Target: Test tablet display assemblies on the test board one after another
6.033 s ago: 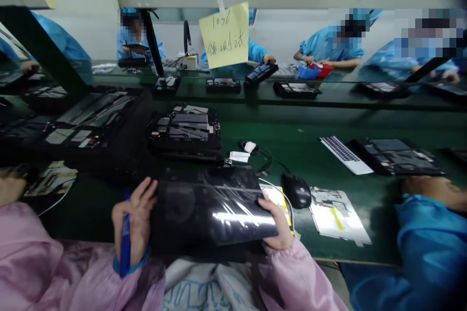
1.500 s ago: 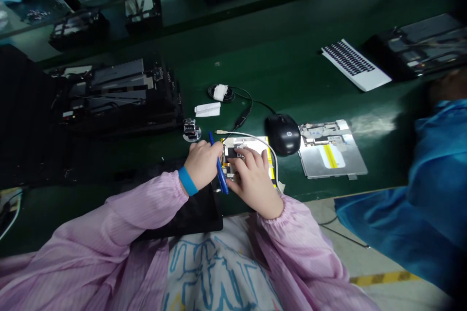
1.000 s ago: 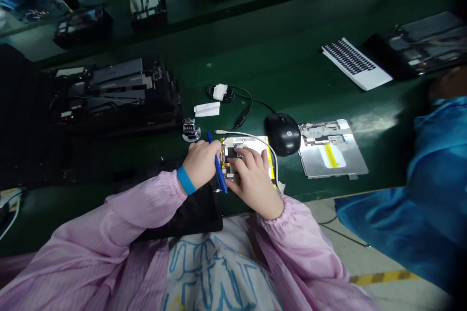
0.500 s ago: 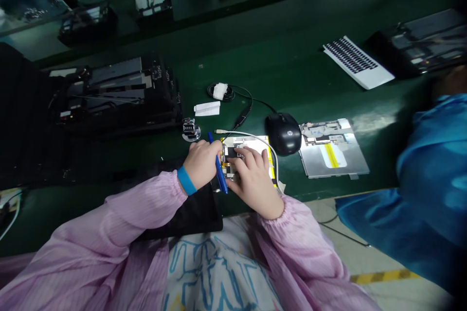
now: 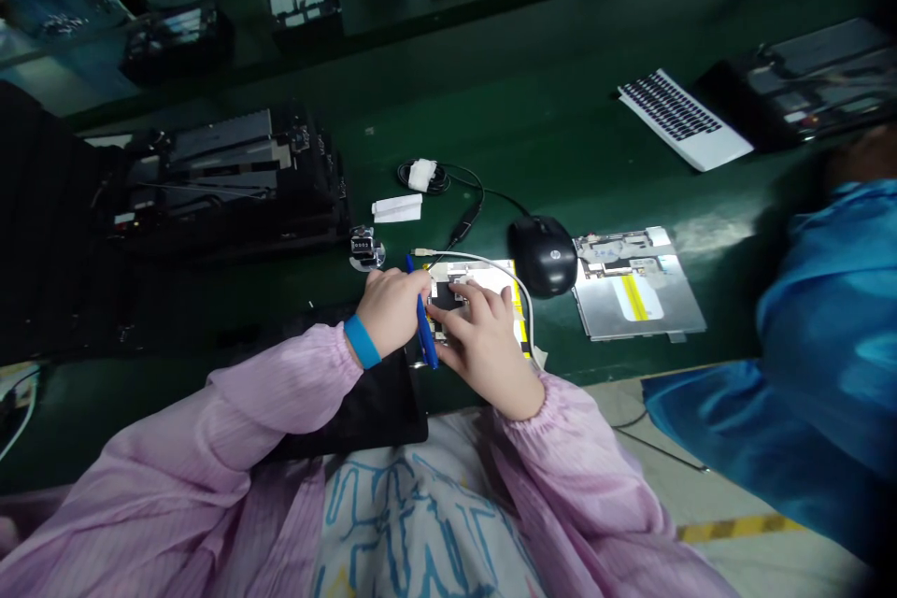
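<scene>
The left hand (image 5: 392, 308) is gripping a blue pen (image 5: 423, 322), its fingers curled shut around the barrel. This grip is apparently parking the pen in the palm while the knuckles are bracing beside the workpiece. The right hand (image 5: 487, 346) is lying on the small metal plate (image 5: 501, 276) with fingers extended and lightly spread. It is pressing down rather than grasping, probably steadying the plate. The plate is resting at the near edge of the green bench (image 5: 575, 140), partly under both hands and just beside the black mouse (image 5: 543, 254). A white cable (image 5: 531, 322) is curving around it, and a black panel (image 5: 364, 411) is lying under the left forearm
</scene>
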Demonstrator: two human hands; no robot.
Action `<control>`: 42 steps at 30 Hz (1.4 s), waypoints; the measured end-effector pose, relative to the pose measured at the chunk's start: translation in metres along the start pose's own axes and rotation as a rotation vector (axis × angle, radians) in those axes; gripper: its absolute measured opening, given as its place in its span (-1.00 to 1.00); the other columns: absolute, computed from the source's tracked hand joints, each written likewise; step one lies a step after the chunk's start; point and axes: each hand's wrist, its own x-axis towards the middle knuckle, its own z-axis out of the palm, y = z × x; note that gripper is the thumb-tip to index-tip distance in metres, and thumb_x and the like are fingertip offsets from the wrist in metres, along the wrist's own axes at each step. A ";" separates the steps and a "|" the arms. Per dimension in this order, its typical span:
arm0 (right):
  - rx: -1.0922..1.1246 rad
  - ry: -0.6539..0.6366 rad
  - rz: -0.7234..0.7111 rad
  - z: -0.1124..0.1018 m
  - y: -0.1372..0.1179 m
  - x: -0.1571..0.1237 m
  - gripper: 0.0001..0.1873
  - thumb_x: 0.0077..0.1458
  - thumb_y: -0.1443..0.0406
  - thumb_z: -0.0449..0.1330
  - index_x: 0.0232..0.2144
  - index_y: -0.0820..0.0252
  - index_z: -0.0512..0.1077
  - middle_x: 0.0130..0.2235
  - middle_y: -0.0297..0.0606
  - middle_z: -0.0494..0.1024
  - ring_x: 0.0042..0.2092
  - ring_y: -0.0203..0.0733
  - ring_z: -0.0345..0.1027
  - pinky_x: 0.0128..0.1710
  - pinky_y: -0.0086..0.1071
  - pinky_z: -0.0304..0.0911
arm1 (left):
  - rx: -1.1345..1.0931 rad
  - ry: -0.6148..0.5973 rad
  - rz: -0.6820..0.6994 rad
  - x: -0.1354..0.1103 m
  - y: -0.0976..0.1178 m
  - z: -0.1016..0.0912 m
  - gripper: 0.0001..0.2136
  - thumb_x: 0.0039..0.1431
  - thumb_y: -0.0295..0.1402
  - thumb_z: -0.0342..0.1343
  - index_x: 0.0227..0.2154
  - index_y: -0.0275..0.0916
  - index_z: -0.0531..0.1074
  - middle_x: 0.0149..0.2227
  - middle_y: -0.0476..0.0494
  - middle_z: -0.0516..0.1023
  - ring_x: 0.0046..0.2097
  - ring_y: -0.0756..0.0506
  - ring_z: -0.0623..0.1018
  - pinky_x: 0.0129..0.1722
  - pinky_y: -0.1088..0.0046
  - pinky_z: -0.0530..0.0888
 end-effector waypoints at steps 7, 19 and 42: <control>-0.009 -0.048 -0.012 -0.008 0.000 0.003 -0.58 0.19 0.11 0.10 0.08 0.01 0.40 0.15 -0.04 0.31 0.17 0.23 0.09 0.14 0.33 -0.08 | 0.034 0.013 0.009 0.001 0.000 0.002 -0.92 0.10 -0.49 -0.02 -0.48 -0.26 0.31 -0.42 -0.09 0.46 -0.30 -0.11 0.39 -0.20 0.32 0.21; 0.181 -0.007 -0.165 -0.037 0.035 -0.020 -0.81 0.20 0.27 0.13 -0.44 0.17 0.44 -0.29 -0.24 0.50 -0.09 -0.12 0.33 0.19 0.10 -0.01 | -0.323 0.092 0.361 -0.027 0.018 -0.011 -0.84 0.16 -0.40 0.08 -0.45 -0.25 0.20 -0.34 -0.07 0.42 -0.30 -0.01 0.39 -0.25 0.47 0.33; 0.462 0.201 0.043 -0.007 0.011 -0.004 -0.89 0.14 0.32 0.19 -0.28 0.24 0.48 -0.24 -0.16 0.54 -0.15 -0.13 0.39 -0.11 -0.21 0.36 | -0.196 0.050 0.141 -0.025 0.003 -0.011 -0.81 0.17 -0.50 0.00 -0.54 -0.27 0.21 -0.51 0.03 0.34 -0.46 0.06 0.31 -0.42 0.55 0.21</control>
